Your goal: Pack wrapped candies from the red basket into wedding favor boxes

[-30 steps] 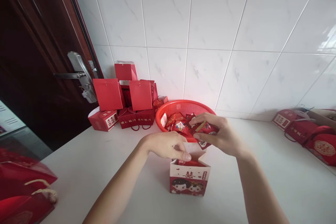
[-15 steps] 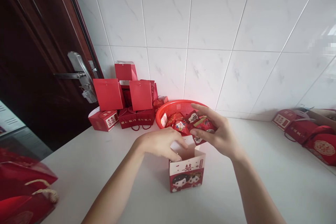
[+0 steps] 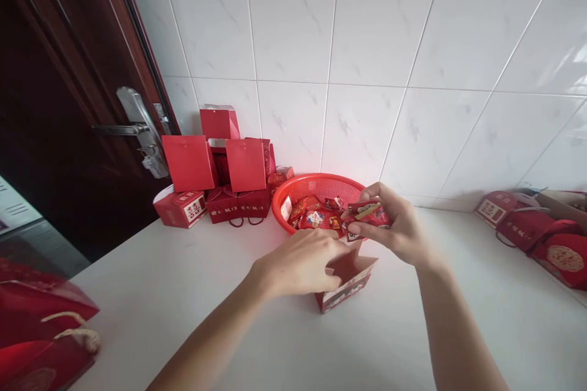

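Observation:
My left hand (image 3: 302, 259) is closed on the left side of a small open-topped paper box (image 3: 345, 294), thumb and fingers at its rim. The box is red and white with printed cartoon figures, and it tilts on the white table. Just above and behind its opening, my right hand (image 3: 398, 229) pinches several red wrapped candies (image 3: 370, 215) between thumb and fingers. Behind both hands sits a red plastic basket (image 3: 321, 178) holding more wrapped candies (image 3: 316, 219). My left hand covers part of the box.
Stacked red gift boxes (image 3: 238, 203) stand at the back left, beside a dark door (image 3: 59, 73). More red boxes (image 3: 518, 229) lie at the right edge. A red bag (image 3: 46, 324) with a rope handle is at the near left. A tiled wall (image 3: 293, 24) closes the back.
The paper box has gone from upright to tilted and shifted a little right and back with my left hand. My right hand has moved slightly right, still holding the candies.

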